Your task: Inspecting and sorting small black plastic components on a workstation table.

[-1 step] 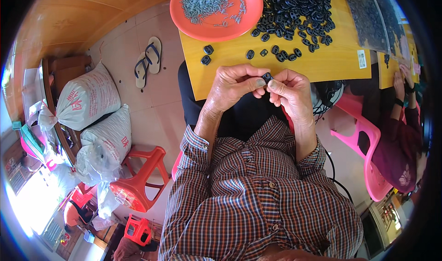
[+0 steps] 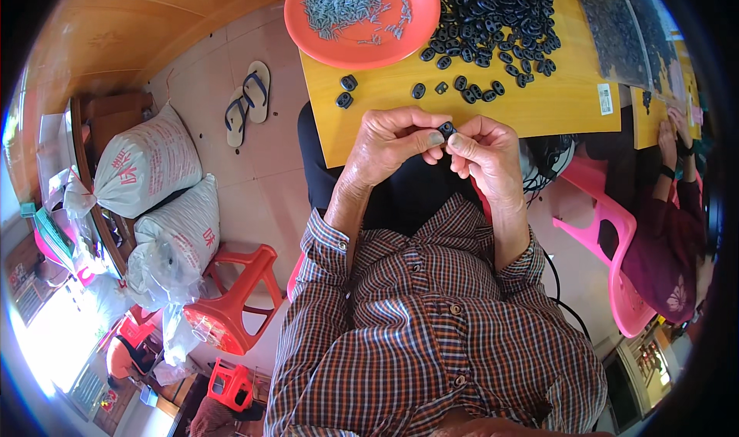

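Left hand [image 2: 394, 143] and right hand [image 2: 489, 150] pinching one small black plastic piece [image 2: 446, 129] by the yellow table's [image 2: 558, 104] edge

Round orange plastic dish [image 2: 331, 50] up top has loads of thin grey pins [image 2: 332, 7], big pile of black oval two-holed pieces [image 2: 493, 13] right beside it.

Place: small workroom | table [image 2: 554, 102] with heaped black parts [image 2: 496, 13] | plate [image 2: 327, 48] of grey pieces [image 2: 339, 6] | white sacks [image 2: 150, 164]

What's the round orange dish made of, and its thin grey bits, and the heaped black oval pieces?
Round orange dish: probably plastic, smooth with a soft shine.
Thin grey bits: maybe metal, dull silvery; too small to tell.
Black oval pieces: likely glossy plastic, catching bright highlights.
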The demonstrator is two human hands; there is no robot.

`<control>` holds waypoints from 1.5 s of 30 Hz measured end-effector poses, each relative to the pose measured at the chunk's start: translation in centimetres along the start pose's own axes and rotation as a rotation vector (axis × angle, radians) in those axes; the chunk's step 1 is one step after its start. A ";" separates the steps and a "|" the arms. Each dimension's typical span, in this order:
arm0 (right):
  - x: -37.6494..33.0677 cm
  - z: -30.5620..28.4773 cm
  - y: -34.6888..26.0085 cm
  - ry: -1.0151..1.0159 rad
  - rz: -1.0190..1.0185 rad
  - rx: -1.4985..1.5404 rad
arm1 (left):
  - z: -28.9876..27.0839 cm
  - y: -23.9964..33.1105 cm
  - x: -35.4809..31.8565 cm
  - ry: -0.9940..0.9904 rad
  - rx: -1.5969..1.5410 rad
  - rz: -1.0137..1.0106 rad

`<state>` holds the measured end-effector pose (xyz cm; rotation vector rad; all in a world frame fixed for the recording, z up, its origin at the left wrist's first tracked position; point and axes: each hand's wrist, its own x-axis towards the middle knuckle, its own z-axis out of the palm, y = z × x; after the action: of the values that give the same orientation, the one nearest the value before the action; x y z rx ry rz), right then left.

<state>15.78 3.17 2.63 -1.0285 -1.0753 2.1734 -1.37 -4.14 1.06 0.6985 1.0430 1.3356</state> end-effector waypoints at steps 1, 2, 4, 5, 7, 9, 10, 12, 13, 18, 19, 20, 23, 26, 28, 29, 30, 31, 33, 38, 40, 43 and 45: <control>0.0 0.1 0.0 0.000 0.000 -0.001 | 0.0 0.1 0.0 0.000 0.000 0.001; 0.0 0.2 0.1 0.010 0.006 -0.007 | 0.1 0.2 0.0 -0.008 -0.006 -0.001; 0.0 0.2 0.1 0.019 0.010 -0.015 | 0.1 0.2 -0.1 -0.015 -0.011 -0.001; 0.0 0.2 0.1 0.014 0.013 -0.011 | 0.1 0.1 -0.1 -0.013 -0.011 0.002; 0.0 0.0 0.1 0.005 0.017 -0.010 | 0.2 -0.1 -0.2 -0.009 -0.011 0.007; 0.1 -0.1 0.4 0.012 0.007 -0.010 | 0.3 -0.3 -0.4 0.005 0.042 0.017; 0.2 0.1 0.4 0.010 0.006 -0.012 | 0.3 -0.3 -0.4 0.007 0.042 0.019; 0.2 0.8 0.4 0.092 0.002 -0.053 | 0.4 -0.2 -0.5 0.067 0.073 -0.007; 0.3 1.0 0.5 0.092 0.002 -0.055 | 0.5 -0.2 -0.6 0.066 0.072 -0.006; 0.3 1.5 0.7 0.012 -0.055 -0.031 | 0.4 -0.3 -1.3 0.159 0.048 0.064; 0.3 1.4 0.7 0.009 -0.053 -0.034 | 0.4 -0.3 -1.3 0.163 0.045 0.066; 0.3 1.3 0.8 0.006 -0.066 -0.047 | 0.4 -0.3 -1.3 0.172 0.029 0.070; 0.3 1.3 0.8 0.004 -0.074 -0.063 | 0.3 -0.6 -1.3 0.175 -0.008 0.083; 0.3 1.4 0.6 0.005 -0.067 -0.081 | 0.5 -0.7 -1.3 0.164 -0.023 0.100; 0.3 1.5 0.7 0.003 -0.067 -0.098 | 0.6 -0.7 -1.4 0.161 -0.017 0.110; 0.4 1.5 0.9 0.010 -0.090 -0.130 | 0.7 -0.7 -1.5 0.163 -0.008 0.112; 0.4 1.5 1.0 0.016 -0.113 -0.162 | 0.8 -0.7 -1.6 0.165 0.001 0.113; 0.4 1.5 1.0 0.012 -0.113 -0.164 | 0.7 -0.8 -1.6 0.169 0.001 0.117; 0.4 1.6 1.1 0.018 -0.097 -0.158 | 0.4 -1.2 -1.7 0.177 0.032 0.131; 0.2 1.6 1.3 0.020 -0.106 -0.176 | 0.7 -1.0 -1.9 0.191 0.121 0.167; 0.1 1.7 1.3 0.024 -0.110 -0.191 | 0.7 -0.8 -1.9 0.188 0.150 0.174; 0.1 2.2 1.2 0.037 -0.099 -0.182 | 0.5 -0.7 -2.2 0.179 0.170 0.171; 0.3 2.5 1.0 0.015 -0.073 -0.194 | 0.4 -0.7 -2.4 0.243 0.196 0.160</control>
<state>13.51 1.67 2.67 -1.0699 -1.3158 2.0314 -0.50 -6.53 1.14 0.7918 1.3494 1.4968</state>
